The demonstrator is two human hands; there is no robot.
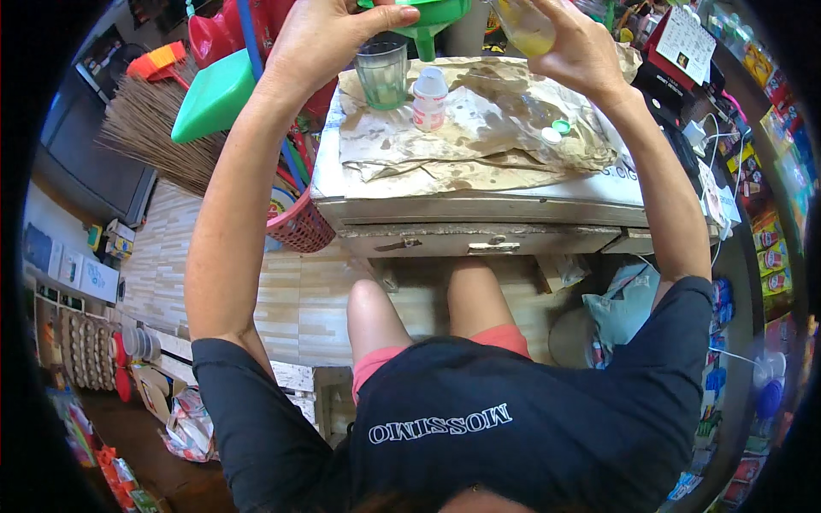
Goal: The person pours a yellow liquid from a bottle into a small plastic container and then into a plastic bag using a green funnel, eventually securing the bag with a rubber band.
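Note:
My left hand point(327, 42) grips a green plastic funnel point(436, 22) by its rim at the top edge of view. The funnel's spout hangs just above a small plastic bottle point(429, 109) with pink-red print, which stands upright. In my right hand point(580, 54) is a clear container point(527, 32) with some yellowish liquid, tilted beside the funnel; its upper part is cut off. A ribbed clear drinking glass point(383, 77), greenish at its base, stands left of the bottle. A white cap point(550, 135) and a green cap point(562, 126) lie to the right.
Stained brown paper point(474, 154) covers the white table. A drawer point(474, 242) is above my knees. At left are a pink basket point(301, 224), a stick broom point(160, 128) and a green plastic dustpan point(215, 96). A money detector point(667, 83) and cables stand right.

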